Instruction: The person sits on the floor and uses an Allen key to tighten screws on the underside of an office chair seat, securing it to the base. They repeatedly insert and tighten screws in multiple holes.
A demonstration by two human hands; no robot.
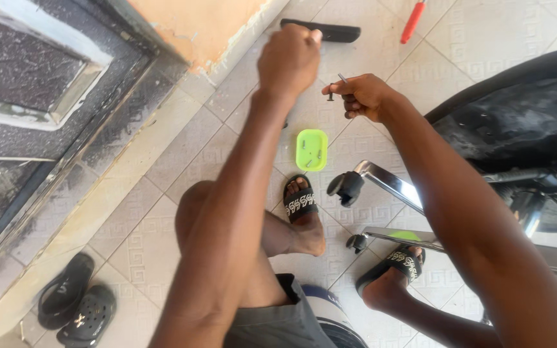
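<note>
The left hand [289, 59] is raised above the tiled floor [162, 161], its grip closed into a fist; what it encloses cannot be determined. The right hand [363, 95] sits just beside it, its grip pinched shut on one dark bolt [338, 82], held between the fingertips with its head pointing down and left. Below both hands, one lime-green tray [311, 149] rests on the floor and contains a few small fasteners; the exact number is too small to count. One black armrest pad [322, 30] lies on the floor beyond the left hand, and one red-handled tool [413, 21] lies near it to the right. The overturned office chair [517, 122] lies at the right, with two chrome base legs [391, 183] visible, each ending in one black caster [346, 187], for two casters in total. The person's two feet wear two black slide sandals [300, 203]; one foot is just below the tray, the other under the lower chrome leg. Two black clogs [75, 301] lie together at the lower left, next to the door frame [66, 96].
</note>
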